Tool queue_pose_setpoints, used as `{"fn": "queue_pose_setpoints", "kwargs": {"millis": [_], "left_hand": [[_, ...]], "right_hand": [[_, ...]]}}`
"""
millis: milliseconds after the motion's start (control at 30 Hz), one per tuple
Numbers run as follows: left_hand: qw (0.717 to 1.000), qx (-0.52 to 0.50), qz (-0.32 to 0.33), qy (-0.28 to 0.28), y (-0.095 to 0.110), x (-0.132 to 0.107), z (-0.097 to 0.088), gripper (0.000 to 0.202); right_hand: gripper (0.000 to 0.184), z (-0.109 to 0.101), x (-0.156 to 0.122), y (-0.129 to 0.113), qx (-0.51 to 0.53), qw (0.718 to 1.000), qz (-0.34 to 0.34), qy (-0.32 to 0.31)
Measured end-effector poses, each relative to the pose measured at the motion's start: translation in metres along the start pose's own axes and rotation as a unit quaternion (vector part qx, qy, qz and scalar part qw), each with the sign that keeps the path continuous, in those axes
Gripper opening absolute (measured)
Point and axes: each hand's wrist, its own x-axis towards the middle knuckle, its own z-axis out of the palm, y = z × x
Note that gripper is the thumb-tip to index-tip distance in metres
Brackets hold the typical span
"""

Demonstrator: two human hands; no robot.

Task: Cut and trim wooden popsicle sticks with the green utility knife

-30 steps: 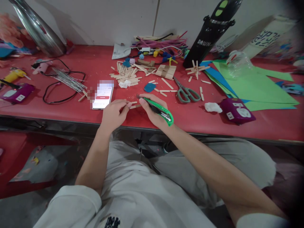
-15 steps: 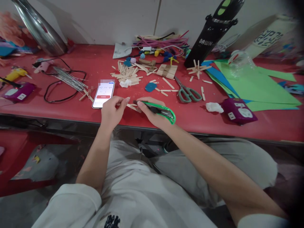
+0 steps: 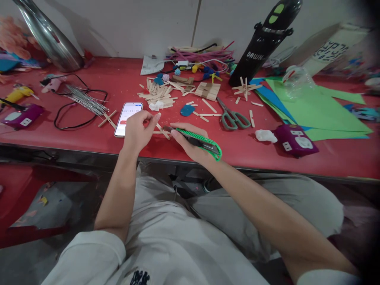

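Observation:
My right hand (image 3: 192, 144) is wrapped round a green utility knife (image 3: 204, 143), its front end pointing left toward my other hand. My left hand (image 3: 139, 130) is closed, thumb and forefinger pinched together just left of the knife tip; whatever lies between them is too small to make out. Below and between the hands, thin wooden craft sticks (image 3: 162, 133) cross each other near the table's front edge. A lit phone (image 3: 121, 127) lies partly behind my left hand.
Loose craft sticks (image 3: 160, 94) are piled beyond the hands. Scissors (image 3: 233, 118) lie to the right, near a stick star (image 3: 246, 88) and green paper (image 3: 323, 109). A purple box (image 3: 297, 140) stands at the right; metal wires (image 3: 87, 99) and a black cable lie left.
My hands have moved slightly apart, and the knife has tilted a little, its rear end lower. More of the crossed sticks between the hands now shows.

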Motion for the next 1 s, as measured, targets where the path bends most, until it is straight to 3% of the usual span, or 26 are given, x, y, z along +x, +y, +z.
{"fn": "queue_pose_setpoints", "kwargs": {"millis": [133,333,667,1000], "left_hand": [[0.998,-0.006,0.019,-0.053,0.001,0.015,0.003,0.033],[0.997,-0.006,0.032,-0.067,-0.004,0.028,0.015,0.033],[0.996,-0.033,0.026,-0.083,-0.006,0.027,0.019,0.033],[0.996,-0.031,0.026,-0.079,-0.007,0.026,0.020,0.035]], "right_hand": [[0.027,0.000,-0.001,0.002,-0.008,1.000,0.004,0.011],[0.028,0.001,0.000,0.001,0.006,1.000,0.006,0.019],[0.027,0.003,0.002,0.002,0.034,0.998,0.013,0.047],[0.027,0.000,0.003,0.002,0.010,1.000,0.015,0.021]]}}
